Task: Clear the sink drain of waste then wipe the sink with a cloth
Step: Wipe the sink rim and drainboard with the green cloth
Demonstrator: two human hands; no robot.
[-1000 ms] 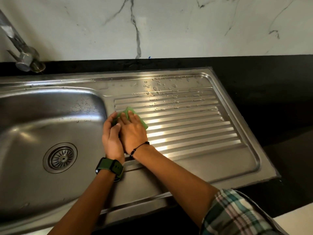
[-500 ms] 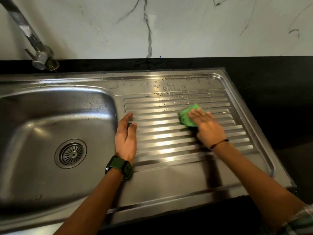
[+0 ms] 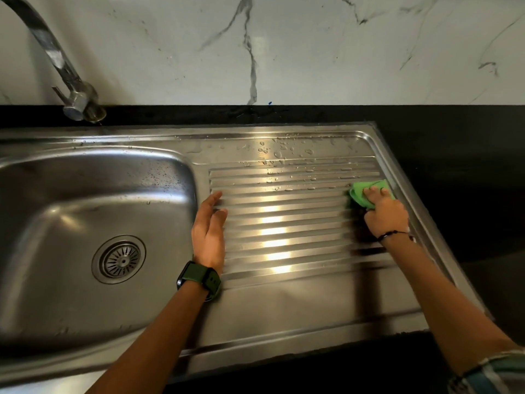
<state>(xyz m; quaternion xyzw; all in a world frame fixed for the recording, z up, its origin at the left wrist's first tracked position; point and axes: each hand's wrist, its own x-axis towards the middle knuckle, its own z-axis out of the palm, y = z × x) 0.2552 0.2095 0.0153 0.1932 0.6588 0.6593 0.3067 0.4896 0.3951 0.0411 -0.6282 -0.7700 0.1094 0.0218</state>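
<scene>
**Green cloth way out at the right end of the drainboard**

Marble-look wall [image 3: 312,52] up top with grey veins, then a black counter [image 3: 454,155] wrapping around your stainless sink [image 3: 284,302]. Basin sits on the left side, with the round drain strainer [image 3: 118,259] in its floor, and as far as I can see nothing is lying on the strainer. Curved metal faucet [image 3: 71,89] comes up from the back left corner.

Your right hand [image 3: 385,213] is out at the far right end of the ribbed drainboard [image 3: 284,223], fingers curled down over the green cloth [image 3: 362,194] and pressing it onto the ridges, just beside the raised right rim. There's a thin dark bracelet [image 3: 393,234] on that wrist, and a bit of plaid sleeve [image 3: 494,373] in the bottom right corner.

Your left hand [image 3: 208,231] is well apart from the right one, fingers straight and together, lying flat at the left end of the ridges right next to the basin edge, holding nothing. Dark green watch [image 3: 199,277] on that wrist.

Water droplets [image 3: 278,153] are sitting on the back strip of the drainboard and the top few ridges, behind the cloth's row.
</scene>
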